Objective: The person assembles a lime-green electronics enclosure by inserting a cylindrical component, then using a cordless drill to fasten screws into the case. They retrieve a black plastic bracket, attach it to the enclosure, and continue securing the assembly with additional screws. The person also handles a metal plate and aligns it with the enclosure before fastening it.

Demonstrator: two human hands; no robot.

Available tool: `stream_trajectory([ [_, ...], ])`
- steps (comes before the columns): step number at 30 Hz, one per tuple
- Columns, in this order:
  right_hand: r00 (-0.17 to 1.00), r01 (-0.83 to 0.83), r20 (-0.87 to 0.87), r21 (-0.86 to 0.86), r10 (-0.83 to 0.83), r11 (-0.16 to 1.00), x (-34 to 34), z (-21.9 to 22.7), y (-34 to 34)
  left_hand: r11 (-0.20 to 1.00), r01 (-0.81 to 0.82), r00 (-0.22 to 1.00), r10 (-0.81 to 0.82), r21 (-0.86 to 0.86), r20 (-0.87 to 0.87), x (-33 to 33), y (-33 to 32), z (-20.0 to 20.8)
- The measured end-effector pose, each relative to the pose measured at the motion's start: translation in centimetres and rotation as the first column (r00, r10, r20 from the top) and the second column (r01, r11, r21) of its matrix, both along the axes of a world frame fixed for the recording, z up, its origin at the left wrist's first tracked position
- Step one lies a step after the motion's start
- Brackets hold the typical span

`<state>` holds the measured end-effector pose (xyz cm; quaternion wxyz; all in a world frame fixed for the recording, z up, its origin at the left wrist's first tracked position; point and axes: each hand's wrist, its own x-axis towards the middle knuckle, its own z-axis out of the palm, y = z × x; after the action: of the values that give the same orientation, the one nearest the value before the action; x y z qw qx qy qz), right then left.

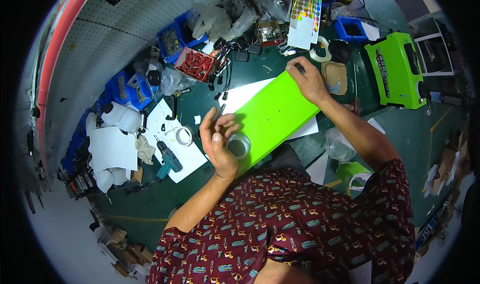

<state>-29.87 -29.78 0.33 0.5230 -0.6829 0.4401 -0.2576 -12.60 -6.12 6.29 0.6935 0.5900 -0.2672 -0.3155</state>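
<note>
A long bright green metal case (280,111) lies slantwise before me on white sheets, its flat face up with a few small holes. At its far right end, my right hand (307,81) grips the edge beside a black fitting (299,68). My left hand (219,146) is at the near left end, palm turned inward, fingers curved but apart. Next to that palm a round, pale metallic ring (238,146) shows at the case's end. Whether the left fingers touch the case is hard to see.
A teal drill (169,159) and a tape roll (184,136) lie on white paper at left. Behind are a box of red parts (195,64), black cables (231,59) and blue bins (170,41). Another green case (395,71) stands at right.
</note>
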Motion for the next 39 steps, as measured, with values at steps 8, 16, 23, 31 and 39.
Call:
stream_trajectory([
  [8, 0.998, -0.004, -0.056, -0.093, -0.001, 0.996, -0.1, 0.6, 0.2, 0.993, -0.090, 0.991, 0.098, 0.082, -0.096, -0.2, -0.8, 0.6],
  [16, 0.988, -0.008, -0.156, -0.125, -0.012, 0.992, 0.3, 1.4, 0.4, 0.991, -0.102, 0.980, 0.115, 0.089, -0.159, 1.2, -1.0, 0.2],
  [23, 0.958, -0.270, -0.274, -0.763, 0.086, 0.588, 3.3, 5.5, 1.8, 0.999, -0.009, 0.989, 0.016, 0.047, -0.146, 1.6, -0.9, 0.0],
  [31, 0.941, -0.318, -0.054, -0.470, 0.333, 0.823, 6.7, 5.1, 4.8, 0.987, 0.075, 0.926, -0.122, 0.141, 0.358, 3.6, 3.6, 0.7],
  [39, 0.775, -0.464, -0.552, -0.170, 0.306, 0.869, 11.3, 1.7, -6.2, 0.927, 0.129, 0.492, -0.369, 0.353, 0.789, 4.0, 4.5, 2.6],
])
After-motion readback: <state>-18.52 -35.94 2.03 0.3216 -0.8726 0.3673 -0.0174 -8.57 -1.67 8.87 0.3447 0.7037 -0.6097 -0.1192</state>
